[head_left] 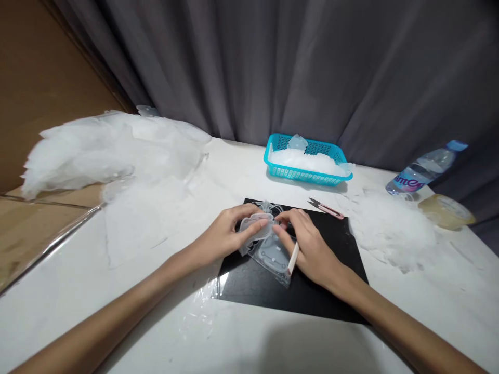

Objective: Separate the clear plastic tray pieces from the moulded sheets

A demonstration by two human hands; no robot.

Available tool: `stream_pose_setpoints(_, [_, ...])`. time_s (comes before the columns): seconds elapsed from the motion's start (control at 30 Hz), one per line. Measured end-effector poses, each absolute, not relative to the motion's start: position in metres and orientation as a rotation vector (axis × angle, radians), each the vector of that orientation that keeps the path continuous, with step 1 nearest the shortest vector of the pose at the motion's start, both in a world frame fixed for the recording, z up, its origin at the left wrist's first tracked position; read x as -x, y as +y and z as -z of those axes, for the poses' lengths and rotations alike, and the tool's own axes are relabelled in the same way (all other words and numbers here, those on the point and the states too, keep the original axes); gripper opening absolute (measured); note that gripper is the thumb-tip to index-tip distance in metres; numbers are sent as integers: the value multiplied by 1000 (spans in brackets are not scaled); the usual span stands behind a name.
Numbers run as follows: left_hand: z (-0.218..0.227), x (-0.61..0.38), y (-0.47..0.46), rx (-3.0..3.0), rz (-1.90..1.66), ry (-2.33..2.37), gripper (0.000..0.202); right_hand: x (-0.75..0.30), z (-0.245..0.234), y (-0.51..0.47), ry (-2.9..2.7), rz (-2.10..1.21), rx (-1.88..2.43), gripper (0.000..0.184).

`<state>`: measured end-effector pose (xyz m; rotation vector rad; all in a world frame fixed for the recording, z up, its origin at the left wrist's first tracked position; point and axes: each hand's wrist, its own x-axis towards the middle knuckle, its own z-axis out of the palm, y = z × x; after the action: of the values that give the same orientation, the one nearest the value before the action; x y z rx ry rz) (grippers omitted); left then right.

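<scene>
Both my hands meet over a black mat (331,291) on the white table. My left hand (230,231) is closed on a clear plastic shaped piece (255,226), thumb on top. My right hand (307,246) pinches the same clear plastic at its right side and also holds a thin white stick (292,258) under the fingers. A clear plastic bag (273,257) with small parts inside lies on the mat beneath the hands.
A turquoise basket (307,174) of clear plastic pieces stands behind the mat. Pink snips (325,208) lie at the mat's far edge. A big heap of clear plastic (113,148) fills the left, a smaller pile (393,228) the right, beside a water bottle (424,171).
</scene>
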<state>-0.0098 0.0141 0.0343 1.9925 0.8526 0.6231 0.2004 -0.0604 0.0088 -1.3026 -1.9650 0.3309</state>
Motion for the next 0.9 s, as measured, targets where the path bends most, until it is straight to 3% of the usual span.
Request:
stream_pose_setpoints(0.2, [-35,10,13,-2004,-551,841,30,-195,-4,-60,-1976,-245,1349,2])
stream_pose_setpoints(0.57, [-36,9,13,-2013,-529,850,34,-198,-9,-61,-1950,-297,1385,8])
stream_pose_setpoints(0.9, [-43,12,13,-1690,-411,762,32,-200,-30,-66,-1769,-728,1357,7])
